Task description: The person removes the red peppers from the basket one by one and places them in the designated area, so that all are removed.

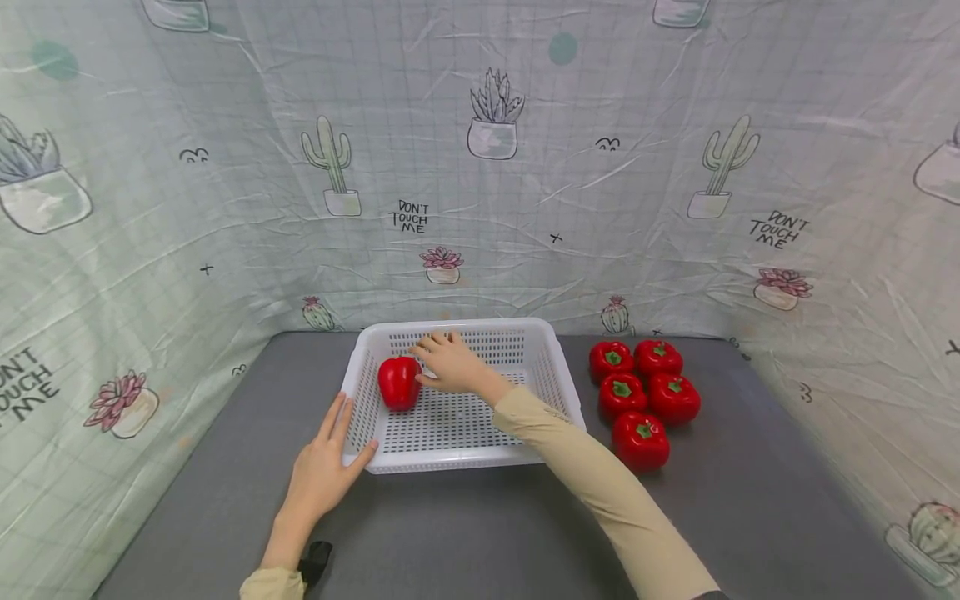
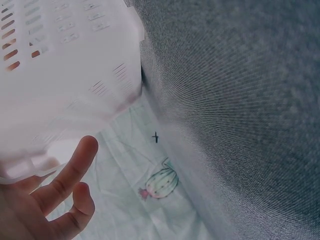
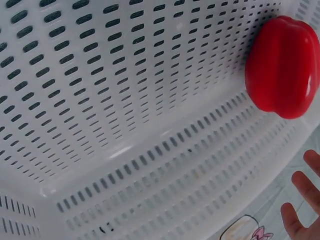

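A red bell pepper [image 1: 399,383] lies on its side in the left part of a white plastic basket [image 1: 465,457]. My right hand [image 1: 450,365] hovers inside the basket just right of the pepper, fingers spread and holding nothing. In the right wrist view its fingertips [image 3: 305,187] show apart from the pepper [image 3: 282,67]. My left hand [image 1: 322,467] rests at the basket's front left corner, thumb over the rim and straight fingers along the outer left side. In the left wrist view two of its fingers [image 2: 75,170] extend free beside the basket wall [image 2: 65,95].
Several more red bell peppers [image 1: 641,442] with green stems stand in a cluster on the grey table [image 1: 480,533], right of the basket. A pale cloth [image 1: 555,250] printed with cacti hangs behind and on both sides.
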Motion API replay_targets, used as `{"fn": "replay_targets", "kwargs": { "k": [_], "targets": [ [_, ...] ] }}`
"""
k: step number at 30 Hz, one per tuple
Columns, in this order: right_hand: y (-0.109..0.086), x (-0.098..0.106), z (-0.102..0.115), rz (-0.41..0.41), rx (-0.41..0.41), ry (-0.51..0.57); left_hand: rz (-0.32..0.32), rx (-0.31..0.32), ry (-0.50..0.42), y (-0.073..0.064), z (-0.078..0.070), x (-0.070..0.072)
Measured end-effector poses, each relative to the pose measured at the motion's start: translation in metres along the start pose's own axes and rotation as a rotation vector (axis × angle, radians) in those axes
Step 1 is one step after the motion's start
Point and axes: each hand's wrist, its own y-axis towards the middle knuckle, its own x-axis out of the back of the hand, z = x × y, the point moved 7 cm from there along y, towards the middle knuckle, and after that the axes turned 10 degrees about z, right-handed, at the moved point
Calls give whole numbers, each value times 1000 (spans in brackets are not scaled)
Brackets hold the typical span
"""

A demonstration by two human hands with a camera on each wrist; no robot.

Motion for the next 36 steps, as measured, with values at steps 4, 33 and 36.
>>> {"fn": "replay_targets", "kwargs": {
  "k": [4,33,36],
  "targets": [
    [9,-7,6,58,-7,-30,-7,-10,2,1,0,1],
    [29,-31,24,145,-43,-159,-15,-25,-15,-1,0,2],
    [29,-30,26,147,-26,-161,-12,-23,-20,-1,0,1]
  ]
}}
